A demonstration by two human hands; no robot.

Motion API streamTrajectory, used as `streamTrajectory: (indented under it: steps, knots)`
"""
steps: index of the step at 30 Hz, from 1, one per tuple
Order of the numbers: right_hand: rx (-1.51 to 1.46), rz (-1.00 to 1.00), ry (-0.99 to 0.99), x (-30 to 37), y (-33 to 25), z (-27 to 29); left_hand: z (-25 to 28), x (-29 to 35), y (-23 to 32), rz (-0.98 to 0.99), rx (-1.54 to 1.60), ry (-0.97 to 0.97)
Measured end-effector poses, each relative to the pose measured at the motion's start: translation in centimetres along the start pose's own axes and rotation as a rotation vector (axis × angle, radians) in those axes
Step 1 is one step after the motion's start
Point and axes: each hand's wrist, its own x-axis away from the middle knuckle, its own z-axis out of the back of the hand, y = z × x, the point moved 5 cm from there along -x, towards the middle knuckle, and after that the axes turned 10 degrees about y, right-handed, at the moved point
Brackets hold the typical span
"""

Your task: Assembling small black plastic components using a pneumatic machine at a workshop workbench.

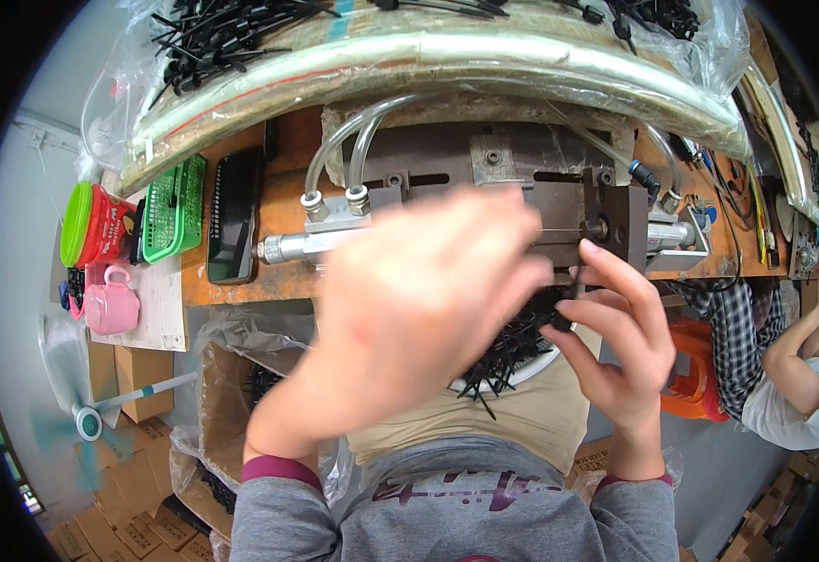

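Observation:
My left hand [419, 300] is smeared by motion above the dark metal fixture [428, 140] and hides its middle; its fingers do not show clearly. My right hand [629, 332] pinches a small, slim black plastic part [563, 321] between thumb and fingers, just in front of the fixture's right end. The index fingertip is close to a thin metal pin [564, 230] that runs level from a dark block [620, 229]. Below the hands, a heap of spiky black plastic parts [494, 365] lies in a pale container on my lap.
Clear air hoses [320, 155] feed a cylinder [287, 247] on the left. Beside it are a black phone [231, 229], a green basket [175, 211] and a pink mug [112, 304]. More black parts [208, 47] lie at the back. A fan [88, 422] stands lower left; another person [793, 375] sits right.

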Motion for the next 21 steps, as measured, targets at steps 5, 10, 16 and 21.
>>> streamTrajectory:
  steps: [5, 10, 16, 21]
  knots:
    - [0.103, 0.079, -0.127, 0.2, -0.7, -2.4, 2.4, -8.9, -6.1, -0.297, -0.252, 0.366]
    - [0.255, 0.176, -0.167, -0.1, -0.6, -4.5, -3.0, -14.1, -11.8, -0.314, -0.463, -0.088]
    - [0.283, 0.223, -0.136, -0.6, -0.6, -4.3, -5.0, -16.0, -11.6, -0.372, -0.579, -0.177]
    - [0.212, 0.183, -0.134, -0.9, -0.8, -3.9, -2.7, -14.3, -11.0, -0.373, -0.429, 0.045]
